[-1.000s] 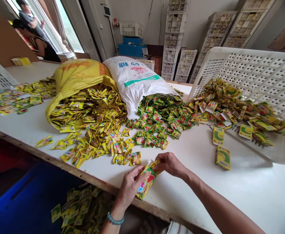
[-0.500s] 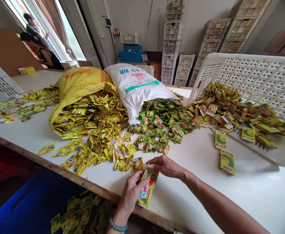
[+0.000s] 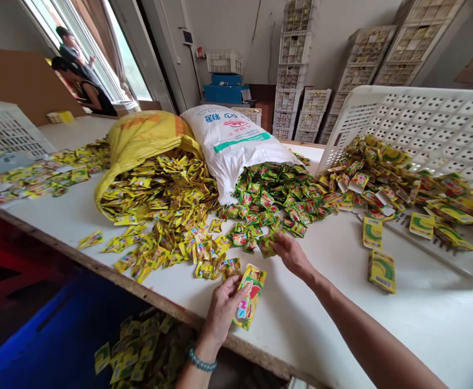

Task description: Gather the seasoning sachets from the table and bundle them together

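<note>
At the near edge of the white table [image 3: 321, 313], grasps a printed carton [image 3: 249, 303] in the left hand [image 3: 222, 302], with thumb across the front and the upper end aimed toward the piles. Cannot make out any flap at that end. Just beyond, reaches out with the right hand [image 3: 292, 255] to a green packet [image 3: 265, 246] on the near fringe of the spill from a white sack [image 3: 240, 135]; cannot tell whether pinched or merely touched. Seems, on balance, to be at the picking-up step, with carton held ready. Calls next for a sure pinch on that packet and a steady left hold. Flanked farther left by yellow packets [image 3: 167, 243] before a yellow sack [image 3: 147, 129], to the right by two loose cartons [image 3: 382, 271] and a white basket [image 3: 434, 121] with a heap of cartons [image 3: 376, 156]. Bounded below the edge by a blue bin [image 3: 58, 337].
</note>
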Available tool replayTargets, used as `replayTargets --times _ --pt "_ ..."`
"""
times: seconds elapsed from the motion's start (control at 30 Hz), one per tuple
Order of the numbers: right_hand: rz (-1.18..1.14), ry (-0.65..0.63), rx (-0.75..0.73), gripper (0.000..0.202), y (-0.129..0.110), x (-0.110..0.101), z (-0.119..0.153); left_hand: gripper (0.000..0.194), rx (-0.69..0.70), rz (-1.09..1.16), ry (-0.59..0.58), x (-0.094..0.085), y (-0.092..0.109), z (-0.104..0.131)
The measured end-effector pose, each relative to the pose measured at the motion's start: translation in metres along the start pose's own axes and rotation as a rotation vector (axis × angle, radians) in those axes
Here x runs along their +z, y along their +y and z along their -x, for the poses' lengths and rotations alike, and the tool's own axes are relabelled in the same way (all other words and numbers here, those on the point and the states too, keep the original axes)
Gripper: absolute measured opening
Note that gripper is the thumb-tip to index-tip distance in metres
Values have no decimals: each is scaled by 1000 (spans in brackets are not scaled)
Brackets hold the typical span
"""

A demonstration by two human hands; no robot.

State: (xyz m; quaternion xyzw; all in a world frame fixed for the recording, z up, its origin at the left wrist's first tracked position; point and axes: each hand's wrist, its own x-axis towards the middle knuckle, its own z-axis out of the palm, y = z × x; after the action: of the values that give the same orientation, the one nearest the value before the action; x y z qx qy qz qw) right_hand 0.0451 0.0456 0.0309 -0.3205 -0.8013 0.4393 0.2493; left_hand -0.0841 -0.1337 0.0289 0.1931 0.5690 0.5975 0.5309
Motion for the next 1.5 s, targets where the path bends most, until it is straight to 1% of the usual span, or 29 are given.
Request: replayTargets --times 0.07,0.1,0.13,0.2,0.33,0.43,0.57,0.67,0.73,0.83,0.9,1.07,1.17,1.3,1.37,1.5 --pt "-322 -97 122 35 -8 0 14 39 -6 -17 -17 0 -2 0" --pt "-430 -163 165 37 -12 1 19 39 -9 -25 -32 0 -2 1" --pt "-469 -219 189 38 -15 2 22 38 -12 -33 -49 0 -2 1" --pt "-416 -253 192 39 -20 4 25 37 -11 -44 -76 0 -2 3" --pt "-203 -246 107 30 -24 2 23 38 12 -57 -106 1 1 6" --pt "-162 -261 80 23 -25 -2 23 39 15 -54 -97 1 2 6" --pt "-169 -224 75 18 -26 0 27 38 -9 -48 -91 2 4 7" --pt "-151 -163 71 22 -28 5 30 38 -7 -47 -109 1 3 7" --pt "-197 -145 105 26 -30 5 32 39 -1 -49 -120 0 3 6" --pt "-342 -252 195 34 -35 1 36 39 -2 -55 -125 -1 2 6" --pt "-406 -313 226 38 -37 -3 37 39 -3 -58 -123 -2 2 7" --pt "-420 -351 243 38 -41 -8 38 39 -12 -57 -115 -1 4 9" --pt "-332 -328 224 35 -40 -6 37 39 -8 -68 -129 -1 5 9" --pt "-164 -179 188 28 -37 1 36 41 -15 -51 -119 -1 6 11" --pt "-178 -133 175 28 -35 7 38 40 -21 -31 -122 -2 6 12" --pt "-274 -121 194 33 -33 14 46 36 -41 -21 -163 -4 5 13"
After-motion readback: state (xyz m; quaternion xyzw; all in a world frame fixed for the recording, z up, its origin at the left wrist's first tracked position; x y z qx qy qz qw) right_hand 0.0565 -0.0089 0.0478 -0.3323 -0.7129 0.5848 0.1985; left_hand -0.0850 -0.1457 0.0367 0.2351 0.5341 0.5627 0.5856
